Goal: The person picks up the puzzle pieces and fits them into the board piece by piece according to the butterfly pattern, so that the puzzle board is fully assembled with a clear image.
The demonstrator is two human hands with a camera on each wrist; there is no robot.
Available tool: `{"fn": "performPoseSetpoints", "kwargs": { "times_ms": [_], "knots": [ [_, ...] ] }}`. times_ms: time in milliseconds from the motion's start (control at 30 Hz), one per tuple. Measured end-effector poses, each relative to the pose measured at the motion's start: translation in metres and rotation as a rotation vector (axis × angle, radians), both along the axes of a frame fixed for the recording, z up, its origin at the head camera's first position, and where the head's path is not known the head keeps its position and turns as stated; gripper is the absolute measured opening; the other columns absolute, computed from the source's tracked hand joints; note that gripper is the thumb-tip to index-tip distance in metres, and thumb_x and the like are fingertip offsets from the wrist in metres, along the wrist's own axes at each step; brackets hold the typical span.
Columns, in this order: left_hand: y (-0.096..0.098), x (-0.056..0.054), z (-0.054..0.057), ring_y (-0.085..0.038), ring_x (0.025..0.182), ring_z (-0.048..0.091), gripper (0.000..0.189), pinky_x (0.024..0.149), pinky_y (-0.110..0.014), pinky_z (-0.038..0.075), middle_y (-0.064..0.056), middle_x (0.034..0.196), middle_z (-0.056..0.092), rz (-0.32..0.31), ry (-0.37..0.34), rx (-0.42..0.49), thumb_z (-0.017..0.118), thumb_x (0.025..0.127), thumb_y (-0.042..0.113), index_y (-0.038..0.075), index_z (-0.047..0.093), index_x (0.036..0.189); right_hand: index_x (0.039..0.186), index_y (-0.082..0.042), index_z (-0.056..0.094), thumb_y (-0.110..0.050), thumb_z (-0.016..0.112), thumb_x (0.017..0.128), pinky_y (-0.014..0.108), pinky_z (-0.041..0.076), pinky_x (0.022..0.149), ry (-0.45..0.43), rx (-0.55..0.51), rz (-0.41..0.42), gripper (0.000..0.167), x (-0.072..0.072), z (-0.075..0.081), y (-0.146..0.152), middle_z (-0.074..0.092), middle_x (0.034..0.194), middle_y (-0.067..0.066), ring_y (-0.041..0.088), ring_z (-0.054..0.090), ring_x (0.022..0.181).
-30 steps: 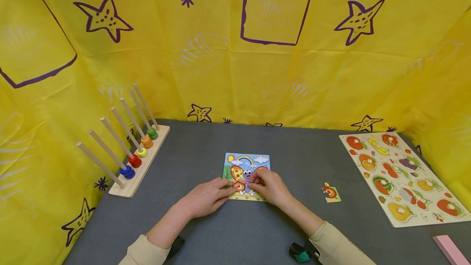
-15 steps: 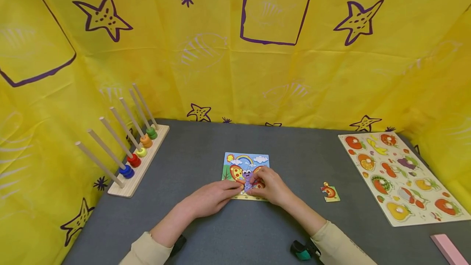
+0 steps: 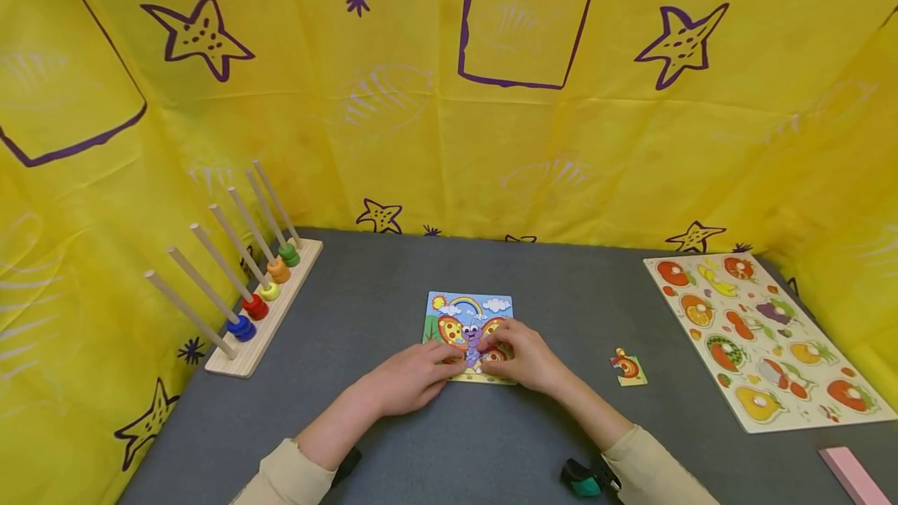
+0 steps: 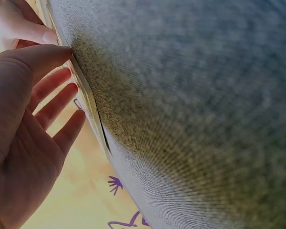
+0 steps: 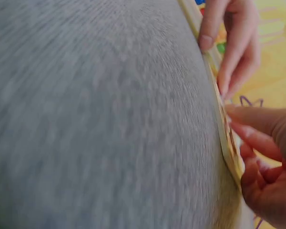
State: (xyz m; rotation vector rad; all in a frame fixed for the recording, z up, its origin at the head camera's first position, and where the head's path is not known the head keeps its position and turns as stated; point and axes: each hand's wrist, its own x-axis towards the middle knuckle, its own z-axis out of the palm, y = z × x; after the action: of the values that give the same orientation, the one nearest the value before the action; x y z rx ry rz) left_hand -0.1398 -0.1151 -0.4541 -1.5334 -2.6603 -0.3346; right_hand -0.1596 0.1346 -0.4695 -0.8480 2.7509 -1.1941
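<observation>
A small picture puzzle (image 3: 468, 318) with a purple butterfly, a sun and a rainbow lies flat at mid-table. My left hand (image 3: 414, 380) rests on its lower left, fingers extended; in the left wrist view the thumb (image 4: 57, 53) lies at the board's near edge. My right hand (image 3: 525, 355) is over the lower right, thumb and index finger bent around a puzzle piece (image 3: 497, 354) of the butterfly's wing, its other fingers curled. That hand partly covers the piece. A loose puzzle piece (image 3: 629, 368) with a red and orange swirl lies to the right.
A wooden peg stand (image 3: 245, 361) with colored rings is at the left. At the right lies a fruit puzzle board (image 3: 751, 365), with a pink block (image 3: 852, 474) near the front edge. A yellow patterned cloth (image 3: 421, 154) hangs behind the table.
My left hand has slid slightly right along the puzzle. My right thumb and index finger have spread apart and shifted a little right. The loose piece stays on the table.
</observation>
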Motion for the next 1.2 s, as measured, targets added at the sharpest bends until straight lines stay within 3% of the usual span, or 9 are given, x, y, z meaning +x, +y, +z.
{"fn": "performPoseSetpoints", "kwargs": {
  "times_ms": [167, 333, 533, 700, 967, 1200],
  "knots": [
    [0.000, -0.001, 0.000, -0.019, 0.123, 0.051, 0.035, 0.099, -0.036, 0.045, -0.005, 0.134, 0.057, 0.008, -0.046, -0.013, 0.058, 0.098, 0.015, 0.010, 0.063, 0.132, 0.097, -0.014, 0.075, -0.018, 0.078, 0.084, 0.023, 0.045, 0.061, -0.029, -0.096, -0.049, 0.014, 0.001, -0.004, 0.022, 0.061, 0.086, -0.005, 0.007, 0.053, 0.069],
    [0.001, -0.001, -0.001, -0.018, 0.124, 0.050, 0.036, 0.101, -0.035, 0.043, -0.003, 0.134, 0.057, 0.020, -0.063, 0.001, 0.058, 0.098, 0.015, 0.013, 0.062, 0.134, 0.097, -0.016, 0.074, -0.014, 0.077, 0.085, 0.022, 0.046, 0.062, -0.007, -0.124, -0.170, 0.013, 0.008, -0.005, 0.061, 0.063, 0.086, -0.009, 0.006, 0.055, 0.072],
    [0.002, 0.000, 0.000, -0.018, 0.121, 0.052, 0.037, 0.098, -0.033, 0.045, -0.003, 0.132, 0.058, 0.010, -0.033, 0.000, 0.060, 0.097, 0.017, 0.016, 0.061, 0.135, 0.101, -0.016, 0.072, -0.021, 0.082, 0.080, 0.026, 0.045, 0.068, 0.080, 0.021, -0.307, 0.024, 0.025, 0.003, 0.117, 0.065, 0.094, -0.004, 0.012, 0.054, 0.079],
    [0.001, 0.000, 0.000, -0.018, 0.119, 0.052, 0.037, 0.095, -0.032, 0.047, -0.003, 0.132, 0.058, 0.017, -0.036, -0.022, 0.060, 0.097, 0.017, 0.016, 0.061, 0.135, 0.110, -0.011, 0.070, -0.030, 0.084, 0.077, 0.037, 0.041, 0.077, 0.058, 0.138, -0.383, 0.040, 0.036, 0.009, 0.161, 0.063, 0.107, 0.009, 0.025, 0.054, 0.094],
    [0.000, 0.002, 0.000, -0.018, 0.117, 0.053, 0.038, 0.091, -0.033, 0.049, -0.002, 0.131, 0.059, 0.014, -0.004, -0.017, 0.061, 0.096, 0.016, 0.017, 0.062, 0.134, 0.117, -0.003, 0.065, -0.037, 0.084, 0.075, 0.046, 0.041, 0.079, -0.053, 0.226, -0.405, 0.058, 0.047, 0.005, 0.188, 0.057, 0.114, 0.020, 0.030, 0.051, 0.096],
    [0.002, 0.001, 0.001, -0.018, 0.119, 0.051, 0.038, 0.093, -0.033, 0.048, -0.002, 0.133, 0.057, 0.025, -0.032, -0.036, 0.060, 0.097, 0.018, 0.018, 0.061, 0.135, 0.108, -0.006, 0.067, -0.032, 0.087, 0.073, 0.043, 0.040, 0.077, -0.028, 0.219, -0.378, 0.048, 0.046, 0.005, 0.189, 0.057, 0.113, 0.018, 0.029, 0.050, 0.095]
  ]
}}
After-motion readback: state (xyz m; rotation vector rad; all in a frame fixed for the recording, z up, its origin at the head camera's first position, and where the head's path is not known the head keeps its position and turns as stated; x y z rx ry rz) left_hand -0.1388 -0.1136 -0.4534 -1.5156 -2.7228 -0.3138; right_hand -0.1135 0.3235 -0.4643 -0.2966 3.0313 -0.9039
